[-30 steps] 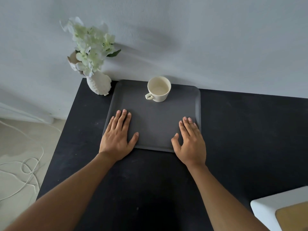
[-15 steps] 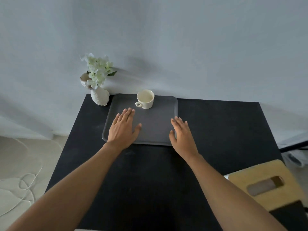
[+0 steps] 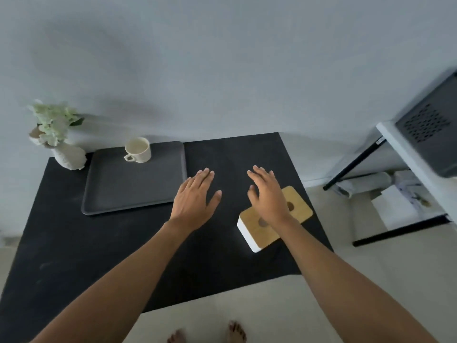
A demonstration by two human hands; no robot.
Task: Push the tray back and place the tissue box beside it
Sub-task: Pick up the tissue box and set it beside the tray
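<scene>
- The tray (image 3: 133, 180) lies at the back left part of the tabletop (image 3: 222, 256), with its far edge close to the back edge and the wall.
- A cup (image 3: 137, 149) stands on the tray near its far edge, and a vase (image 3: 69, 157) with flowers stands just beside the back left corner of the tray.
- Judging from this position, the push of the tray looks done, and the step in hand is the reach for the box (image 3: 274, 219).
- The box lies near the right edge of the tabletop, well apart from the tray and turned at an angle to the edges.
- The box has a white body and a wooden top with a slot, and this slot is partly hidden.
- The left hand (image 3: 195, 201) is flat and spread, with nothing in it, over the bare tabletop just right of the tray.
- The right hand (image 3: 268, 196) is also spread and empty, over the far half of the box top; whether it touches the top cannot be told.
- The next move calls for the hands to close on the two sides of the box.
- Then the box needs a turn to line up with the tray, and it must go down in the bare space right of the tray.
- This space between the tray and the right edge looks wide enough for the box.
</scene>
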